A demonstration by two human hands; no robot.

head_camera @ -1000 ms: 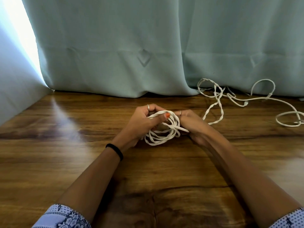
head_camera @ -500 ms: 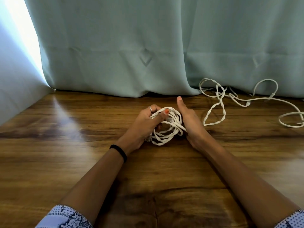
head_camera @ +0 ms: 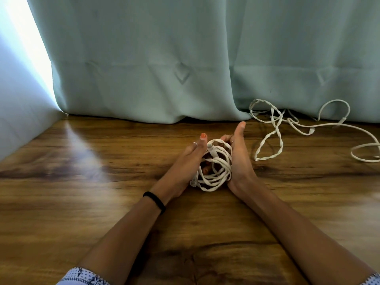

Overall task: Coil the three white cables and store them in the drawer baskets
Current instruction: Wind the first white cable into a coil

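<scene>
Head view: two hands, left [head_camera: 186, 161] and right [head_camera: 239, 159], cup one coiled cable [head_camera: 216, 171]; loose cables [head_camera: 287, 128] beyond, uncountable.

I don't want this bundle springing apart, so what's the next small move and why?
Probably close both hands round the coiled cable and tuck in the plug end; it sticks out on top and the loops look loose.
</scene>
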